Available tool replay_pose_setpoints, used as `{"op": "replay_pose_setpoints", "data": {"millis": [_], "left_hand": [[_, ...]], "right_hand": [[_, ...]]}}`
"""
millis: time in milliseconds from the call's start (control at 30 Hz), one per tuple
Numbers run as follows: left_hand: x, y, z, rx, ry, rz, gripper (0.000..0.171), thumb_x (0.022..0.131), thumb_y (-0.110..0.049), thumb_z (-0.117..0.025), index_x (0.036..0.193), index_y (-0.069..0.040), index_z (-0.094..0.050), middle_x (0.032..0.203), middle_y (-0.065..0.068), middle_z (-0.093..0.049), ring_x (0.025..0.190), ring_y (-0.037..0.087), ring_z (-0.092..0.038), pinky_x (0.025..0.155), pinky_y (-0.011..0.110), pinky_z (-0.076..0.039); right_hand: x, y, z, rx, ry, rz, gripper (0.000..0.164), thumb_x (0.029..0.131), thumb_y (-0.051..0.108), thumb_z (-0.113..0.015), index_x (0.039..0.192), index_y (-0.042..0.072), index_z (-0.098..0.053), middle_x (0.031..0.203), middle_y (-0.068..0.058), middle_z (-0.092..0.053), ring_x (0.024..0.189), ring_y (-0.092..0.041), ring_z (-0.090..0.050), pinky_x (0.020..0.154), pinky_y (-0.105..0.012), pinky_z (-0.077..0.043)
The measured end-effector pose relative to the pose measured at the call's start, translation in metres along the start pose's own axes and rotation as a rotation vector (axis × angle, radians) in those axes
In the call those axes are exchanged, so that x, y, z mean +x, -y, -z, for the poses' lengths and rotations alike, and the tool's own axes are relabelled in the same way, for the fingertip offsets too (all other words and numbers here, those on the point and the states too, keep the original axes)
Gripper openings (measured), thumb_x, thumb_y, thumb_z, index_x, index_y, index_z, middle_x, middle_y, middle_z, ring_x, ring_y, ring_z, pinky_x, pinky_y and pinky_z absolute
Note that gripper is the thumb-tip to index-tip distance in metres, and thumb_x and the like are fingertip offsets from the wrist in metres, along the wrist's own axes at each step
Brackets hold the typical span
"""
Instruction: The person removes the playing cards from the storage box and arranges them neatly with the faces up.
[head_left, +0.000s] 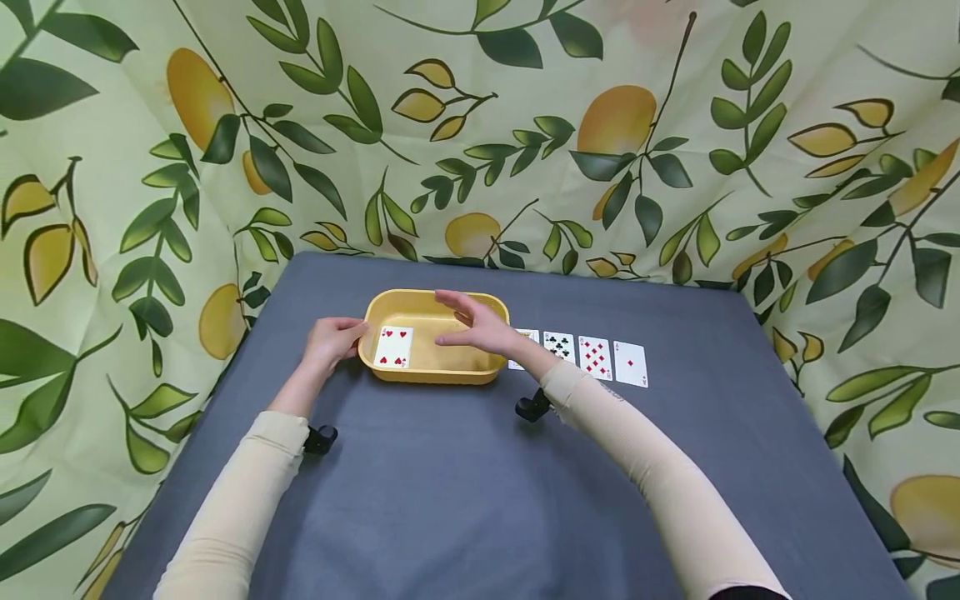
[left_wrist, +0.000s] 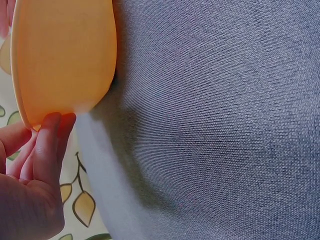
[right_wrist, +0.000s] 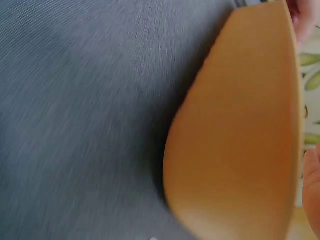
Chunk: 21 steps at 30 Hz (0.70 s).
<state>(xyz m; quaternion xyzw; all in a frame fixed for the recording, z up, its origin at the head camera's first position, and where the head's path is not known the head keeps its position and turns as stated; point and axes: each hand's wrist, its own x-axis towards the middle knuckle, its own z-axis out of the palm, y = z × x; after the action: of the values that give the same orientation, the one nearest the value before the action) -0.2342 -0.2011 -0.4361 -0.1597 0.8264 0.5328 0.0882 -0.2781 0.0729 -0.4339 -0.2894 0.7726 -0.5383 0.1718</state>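
Note:
My left hand [head_left: 333, 343] pinches the left end of a yellow oval plastic tub [head_left: 431, 377] at its rim. In the left wrist view, thumb and fingers [left_wrist: 47, 145] grip that rim. Face up inside the tub, at its left side, lies a playing card with red hearts [head_left: 393, 347]. Over the tub's right half hangs my right hand [head_left: 483, 327], its fingers spread and thumb apart, with nothing held. The right wrist view has the tub's outer wall [right_wrist: 230, 130] and only part of that hand at the right edge.
Right of the tub, a row of face-up playing cards lies on the grey-blue cloth [head_left: 450, 483]: a face card [head_left: 528, 336] partly behind my right wrist, a clubs card [head_left: 559, 345], a diamonds card [head_left: 595, 358] and the ace of diamonds [head_left: 630, 364]. Leaf-patterned fabric [head_left: 525, 125] surrounds the table.

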Motion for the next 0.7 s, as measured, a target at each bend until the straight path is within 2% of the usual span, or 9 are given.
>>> {"op": "replay_pose_setpoints", "data": {"millis": [267,433,567,700], "left_hand": [[0.002,-0.002,-0.003,0.009,-0.014,0.001,0.041,0.097,-0.023,-0.061,0.127,0.005,-0.060,0.124,0.023,-0.061,0.084,0.012,-0.063,0.066,0.018,-0.054],[0.003,-0.003,-0.004,-0.002,-0.020,-0.026,0.039,0.097,-0.021,-0.061,0.125,0.006,-0.062,0.121,0.024,-0.062,0.087,0.017,-0.065,0.063,0.016,-0.053],[0.003,-0.001,-0.002,-0.012,-0.017,-0.041,0.037,0.097,-0.019,-0.060,0.123,0.007,-0.063,0.119,0.025,-0.063,0.083,0.015,-0.066,0.063,0.016,-0.053],[0.001,0.002,0.000,-0.033,-0.010,-0.020,0.038,0.097,-0.019,-0.061,0.124,0.008,-0.062,0.120,0.025,-0.062,0.083,0.014,-0.065,0.065,0.019,-0.055]], "right_hand": [[0.027,-0.007,-0.031,-0.130,0.056,-0.020,0.083,0.083,0.020,-0.079,0.149,0.003,-0.033,0.152,-0.010,-0.038,0.141,-0.019,-0.031,0.115,-0.032,-0.025],[0.039,-0.012,-0.043,-0.203,0.065,-0.060,0.087,0.079,0.022,-0.083,0.150,0.006,-0.034,0.153,-0.006,-0.038,0.140,-0.019,-0.032,0.114,-0.033,-0.026],[0.045,-0.014,-0.052,-0.258,0.085,-0.105,0.090,0.077,0.026,-0.084,0.150,0.008,-0.034,0.152,-0.006,-0.039,0.139,-0.019,-0.034,0.114,-0.032,-0.026],[0.051,-0.019,-0.062,-0.357,0.133,-0.094,0.089,0.079,0.025,-0.083,0.150,0.004,-0.033,0.151,-0.009,-0.040,0.137,-0.018,-0.035,0.113,-0.028,-0.025]]}}
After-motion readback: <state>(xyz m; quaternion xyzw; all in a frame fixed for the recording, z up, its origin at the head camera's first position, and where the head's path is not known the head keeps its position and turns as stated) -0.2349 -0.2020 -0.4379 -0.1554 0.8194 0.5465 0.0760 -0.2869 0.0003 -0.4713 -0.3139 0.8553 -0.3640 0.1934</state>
